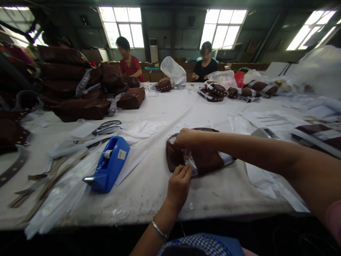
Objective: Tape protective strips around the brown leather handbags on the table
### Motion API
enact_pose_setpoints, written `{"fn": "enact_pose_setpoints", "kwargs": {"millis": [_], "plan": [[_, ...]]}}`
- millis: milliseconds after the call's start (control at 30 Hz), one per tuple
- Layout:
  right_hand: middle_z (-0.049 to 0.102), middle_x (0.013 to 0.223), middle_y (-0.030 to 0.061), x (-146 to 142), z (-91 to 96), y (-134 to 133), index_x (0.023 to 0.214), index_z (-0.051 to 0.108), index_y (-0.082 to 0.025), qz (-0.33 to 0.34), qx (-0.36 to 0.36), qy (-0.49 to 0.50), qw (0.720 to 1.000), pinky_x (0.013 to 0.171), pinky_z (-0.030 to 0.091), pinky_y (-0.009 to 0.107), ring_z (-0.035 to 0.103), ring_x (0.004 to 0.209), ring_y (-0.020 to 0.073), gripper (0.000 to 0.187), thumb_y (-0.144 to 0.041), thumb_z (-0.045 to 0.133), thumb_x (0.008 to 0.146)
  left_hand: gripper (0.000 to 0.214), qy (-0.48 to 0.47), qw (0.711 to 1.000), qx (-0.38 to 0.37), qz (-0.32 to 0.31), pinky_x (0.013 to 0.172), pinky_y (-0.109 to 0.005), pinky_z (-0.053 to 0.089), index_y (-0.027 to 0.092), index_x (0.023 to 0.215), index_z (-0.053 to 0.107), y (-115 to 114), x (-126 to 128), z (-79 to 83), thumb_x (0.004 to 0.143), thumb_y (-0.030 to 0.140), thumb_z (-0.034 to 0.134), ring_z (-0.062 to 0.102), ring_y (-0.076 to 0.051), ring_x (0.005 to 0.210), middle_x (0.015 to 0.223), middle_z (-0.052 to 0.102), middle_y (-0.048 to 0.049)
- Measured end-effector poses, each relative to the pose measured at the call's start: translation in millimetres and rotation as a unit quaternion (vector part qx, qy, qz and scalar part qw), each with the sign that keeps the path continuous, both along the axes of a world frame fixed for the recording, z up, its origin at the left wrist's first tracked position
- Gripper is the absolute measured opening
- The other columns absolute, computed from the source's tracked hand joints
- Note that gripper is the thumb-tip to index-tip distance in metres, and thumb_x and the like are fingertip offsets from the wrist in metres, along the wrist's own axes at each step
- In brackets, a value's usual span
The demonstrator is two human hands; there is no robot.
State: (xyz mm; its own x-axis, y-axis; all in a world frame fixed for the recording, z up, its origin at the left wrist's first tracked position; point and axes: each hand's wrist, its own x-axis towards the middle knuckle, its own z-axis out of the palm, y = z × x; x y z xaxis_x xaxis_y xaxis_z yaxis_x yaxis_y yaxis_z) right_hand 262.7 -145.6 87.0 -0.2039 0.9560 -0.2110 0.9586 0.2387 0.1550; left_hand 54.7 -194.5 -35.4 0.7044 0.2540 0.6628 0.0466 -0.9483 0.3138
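Note:
A dark brown leather bag (207, 156) lies on its side on the table in front of me. Clear plastic wrap (190, 163) runs across its left part. With its fingers pinched together, my left hand (180, 182) grips the near edge of this plastic wrap; a silver bangle is on that wrist. My right hand (186, 138) reaches over the bag from the right and is closed at its far left top. One of its fingers points down toward the wrap. What the right fingers hold, if anything, is hidden.
A blue tape dispenser (113, 165) stands left of the bag. Clear plastic strips (66, 192) and brown straps (50, 177) lie farther left. Brown bags (80, 106) are piled at the back left. Two people (130, 64) sit across the white table (149, 199). Wrapped bags lie at the back right.

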Motion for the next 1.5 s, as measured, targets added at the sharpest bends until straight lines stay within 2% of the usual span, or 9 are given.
{"fn": "enact_pose_setpoints", "kwargs": {"millis": [133,267,567,800,967,1100,1200,1300,1500], "plan": [[0.063,0.053,0.0031,21,26.3,6,0.056,0.067,-0.014,-0.08,0.04,-0.029,0.996,0.063,0.044,0.026,0.063,0.061,0.0168,0.047,-0.054,0.076,0.078,0.039,0.002,1.0,-0.003,0.001,0.099,-0.037,0.059,0.02,0.128,0.063,1,1,-0.2,0.092,0.008,0.054,0.064,-0.02,0.108,0.122,0.072,-0.0066],[0.074,0.103,0.0144,25,35.5,-25,0.106,0.072,-0.009,-0.16,0.201,0.011,0.966,0.078,0.049,0.03,0.07,0.092,0.0214,0.038,-0.037,0.046,0.104,0.036,-0.017,1.0,-0.006,0.004,0.101,-0.038,0.059,0.019,0.124,0.065,0,1,-1.6,0.092,0.007,0.054,0.065,-0.02,0.109,0.121,0.073,-0.0051],[0.035,0.159,0.0138,2,-68.8,-125,0.155,0.034,-0.018,-0.104,0.254,0.11,0.955,0.118,0.03,0.058,0.029,0.149,0.0323,0.063,-0.044,0.052,0.1,0.033,-0.022,0.991,-0.127,0.035,0.101,-0.033,0.058,0.023,0.119,0.068,7,12,39.8,0.095,0.01,0.051,0.065,-0.016,0.115,0.121,0.072,-0.0048],[0.041,0.156,0.0127,42,-73.8,-152,0.151,0.042,-0.02,-0.225,0.316,0.081,0.918,0.12,0.026,0.061,0.031,0.148,0.032,0.051,-0.039,0.043,0.103,0.055,0.133,0.989,0.039,0.045,0.117,-0.063,0.037,0.022,0.149,0.043,34,73,48.9,0.097,0.036,0.055,0.035,-0.033,0.148,0.157,0.043,-0.0097],[0.045,0.154,0.0129,89,-85.8,-178,0.146,0.048,-0.024,-0.33,0.34,0.144,0.869,0.114,0.038,0.058,0.04,0.143,0.033,0.051,-0.048,0.043,0.101,0.055,0.168,0.986,-0.001,0.005,0.121,-0.064,0.026,0.027,0.15,0.041,43,69,36.4,0.097,0.036,0.054,0.03,-0.031,0.15,0.159,0.038,-0.0085],[0.047,0.152,0.016,126,-86.8,-195,0.15,0.044,-0.019,-0.511,0.321,0.264,0.752,0.116,0.037,0.055,0.045,0.139,0.0363,0.067,-0.056,0.051,0.095,0.063,0.107,0.953,-0.238,0.156,0.123,-0.058,0.023,0.029,0.151,0.039,59,47,30.0,0.093,0.041,0.061,0.023,-0.031,0.152,0.164,0.028,-0.009],[0.058,0.143,0.013,133,-86.2,-202,0.15,0.044,-0.021,-0.597,0.239,0.418,0.642,0.114,0.041,0.053,0.054,0.131,0.0362,0.08,-0.062,0.063,0.085,0.09,0.075,0.812,-0.548,0.185,0.12,-0.051,0.035,0.026,0.157,0.023,71,35,28.1,0.085,0.051,0.07,0.04,-0.032,0.145,0.159,0.038,-0.0142],[0.051,0.15,0.004,120,-86.2,-211,0.152,0.04,-0.031,-0.555,0.302,0.546,0.55,0.115,0.041,0.044,0.048,0.137,0.0307,0.084,-0.06,0.071,0.08,0.102,0.024,0.713,-0.693,0.108,0.117,-0.045,0.04,0.029,0.157,0.022,78,28,37.4,0.075,0.047,0.081,0.048,-0.03,0.139,0.152,0.049,-0.0121],[0.061,0.139,0.0138,86,-83.6,-250,0.141,0.054,-0.026,-0.482,0.275,0.712,0.43,0.106,0.049,0.051,0.056,0.128,0.0388,0.09,-0.062,0.084,0.064,0.109,-0.009,0.78,-0.626,-0.004,0.12,-0.046,0.034,0.025,0.155,0.031,88,13,73.3,0.064,0.051,0.086,0.04,-0.034,0.144,0.154,0.047,-0.0123]]}}
